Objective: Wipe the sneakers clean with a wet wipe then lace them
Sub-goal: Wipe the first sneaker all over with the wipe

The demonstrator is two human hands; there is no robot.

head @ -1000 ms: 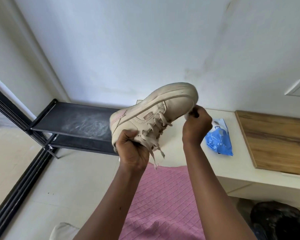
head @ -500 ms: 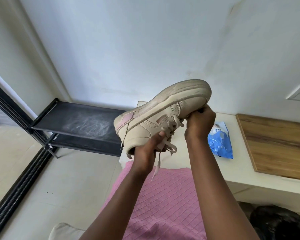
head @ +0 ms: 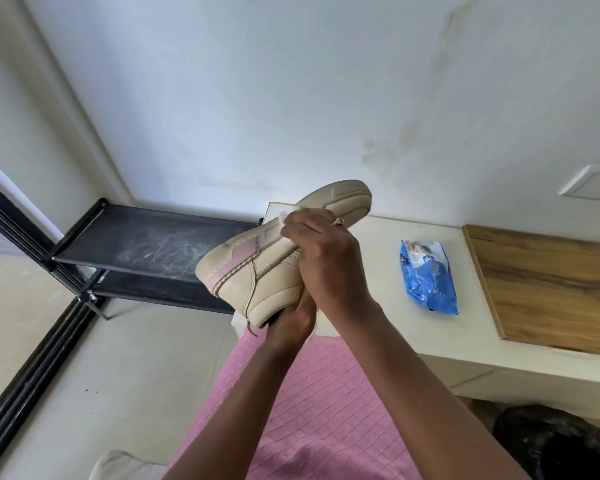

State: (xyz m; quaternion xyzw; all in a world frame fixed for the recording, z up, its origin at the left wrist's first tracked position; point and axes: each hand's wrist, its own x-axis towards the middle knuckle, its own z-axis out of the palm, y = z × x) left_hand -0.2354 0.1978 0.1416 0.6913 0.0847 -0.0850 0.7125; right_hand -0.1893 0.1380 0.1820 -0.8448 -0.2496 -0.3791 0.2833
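A beige sneaker (head: 257, 268) with a pink heel patch is held up in front of me, sole turned up and away, heel to the left. My left hand (head: 291, 322) grips it from below at the opening, partly hidden behind my right wrist. My right hand (head: 323, 258) lies over the sneaker's side and presses a white wet wipe (head: 286, 216) against the edge of the sole; only a corner of the wipe shows past the fingers. A lace end (head: 252, 329) dangles under the heel.
A blue pack of wet wipes (head: 428, 277) lies on the white table (head: 378, 244), with a wooden board (head: 548, 289) to its right. A black shoe rack (head: 146, 247) stands at the left against the wall. Pink cloth (head: 309, 410) covers my lap, and a black bag (head: 555, 445) sits at bottom right.
The sneaker has been turned so its heel side faces me. My right hand moved from the toe end up over the side with the wipe. My left hand shifted under the opening.
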